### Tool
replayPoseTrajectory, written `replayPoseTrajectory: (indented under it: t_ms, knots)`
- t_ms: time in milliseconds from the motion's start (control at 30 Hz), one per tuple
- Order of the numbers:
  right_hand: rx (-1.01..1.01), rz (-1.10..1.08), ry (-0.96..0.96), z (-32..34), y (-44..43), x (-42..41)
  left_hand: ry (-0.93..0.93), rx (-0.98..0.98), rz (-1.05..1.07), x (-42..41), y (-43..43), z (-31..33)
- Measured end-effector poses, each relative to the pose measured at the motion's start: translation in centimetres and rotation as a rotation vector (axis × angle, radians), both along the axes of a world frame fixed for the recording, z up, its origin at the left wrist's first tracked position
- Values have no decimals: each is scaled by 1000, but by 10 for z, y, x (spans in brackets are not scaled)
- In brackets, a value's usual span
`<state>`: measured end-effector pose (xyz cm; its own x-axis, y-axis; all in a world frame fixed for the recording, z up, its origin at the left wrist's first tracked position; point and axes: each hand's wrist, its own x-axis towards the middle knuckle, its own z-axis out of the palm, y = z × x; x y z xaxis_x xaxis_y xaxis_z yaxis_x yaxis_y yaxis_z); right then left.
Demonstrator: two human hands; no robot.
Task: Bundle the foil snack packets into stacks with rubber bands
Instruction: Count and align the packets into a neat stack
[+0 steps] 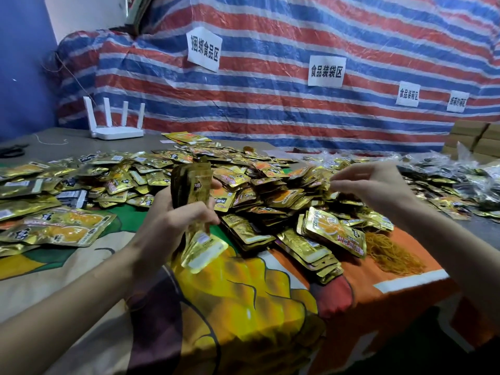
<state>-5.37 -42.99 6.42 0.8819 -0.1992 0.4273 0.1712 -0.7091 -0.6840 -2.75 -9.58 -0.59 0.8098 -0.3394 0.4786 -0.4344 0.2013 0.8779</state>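
Your left hand (173,220) grips the packet stack (192,185) upright, while your right hand (373,182), loosely curled and apparently empty, hovers nearer the rubber bands (392,253).

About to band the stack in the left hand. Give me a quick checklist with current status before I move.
1. Left hand grips the stack: ok.
2. Stack edges squared: not ok, the lowest packets fan out below the hand.
3. Band already on stack: not ok, none visible.
4. Right hand has a band: not ok, fingers loosely spread over the loose pile, nothing visible in them.
5. Rubber bands available: ok, a heap lies below the right hand.
6. Packet count in stack: cannot tell.
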Motion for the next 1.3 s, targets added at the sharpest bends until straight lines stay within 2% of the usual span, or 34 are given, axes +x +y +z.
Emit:
replayPoseTrajectory:
  t_ms: [167, 267, 367, 433, 533, 600, 733, 867, 1067, 1200, 1300]
  knots:
    - [432, 429, 123, -12, 85, 13, 395, -233, -92, 17, 8, 3]
    - [474, 527, 128, -32, 145, 33, 558, -363, -155, 28, 22, 5]
    - [489, 532, 41, -49, 202, 57, 617, -268, -71, 35, 37, 2]
    - [518, 541, -13, -58, 232, 71, 638, -166, 81, 37, 45, -2]
    - [572, 511, -71, -72, 262, 88, 625, -174, 245, 44, 55, -11]
    - [607, 507, -81, -81, 271, 95, 541, -177, 358, 49, 63, -14]
    - [665, 641, -68, -91, 271, 101, 389, -165, 555, 55, 70, -17]
    - [757, 698, -15, -92, 262, 101, 327, -157, 602, 58, 68, -23]
    - [707, 651, 38, -90, 255, 97, 268, -118, 661, 64, 68, -32]
    - [799, 753, 182, -85, 254, 94, 255, -93, 740, 70, 69, -37]
    - [1040, 938, 370, -80, 255, 90, 271, -133, 737, 73, 71, -39]
